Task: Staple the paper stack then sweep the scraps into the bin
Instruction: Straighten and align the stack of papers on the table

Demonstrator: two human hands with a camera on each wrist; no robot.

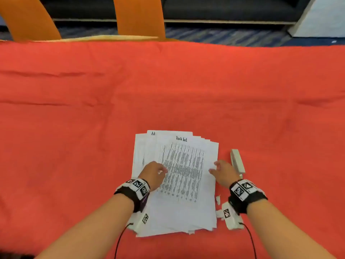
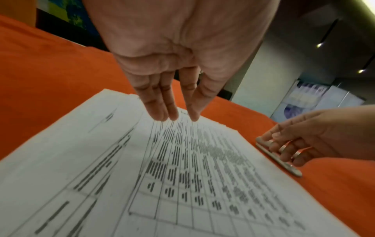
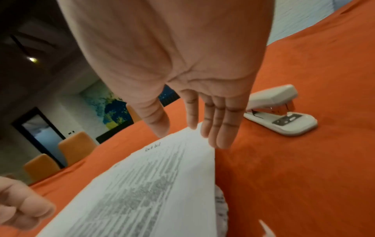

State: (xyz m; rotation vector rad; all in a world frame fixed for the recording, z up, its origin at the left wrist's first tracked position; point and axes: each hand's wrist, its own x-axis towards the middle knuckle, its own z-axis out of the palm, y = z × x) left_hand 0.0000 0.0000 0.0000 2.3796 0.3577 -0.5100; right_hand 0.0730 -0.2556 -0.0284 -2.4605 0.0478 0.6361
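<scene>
White paper stack (image 1: 179,176) headed "Task list", left hand (image 1: 153,173) and right hand (image 1: 224,171) spread flat above it, stapler (image 1: 237,160) beside.

paper stack (image 1: 179,184): 1 | stapler (image 1: 237,161): 1 | hands: 2 | orange chairs: 2

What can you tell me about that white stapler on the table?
The white plastic stapler lies flat on the orange tablecloth, just right of the messy stack of printed white paper sheets and apart from it. It has a long top arm, a flat base with a metal plate, and shiny metal inside its open mouth. No paper is in it. The right hand hovers beside it with straight fingers, not holding it.
</scene>
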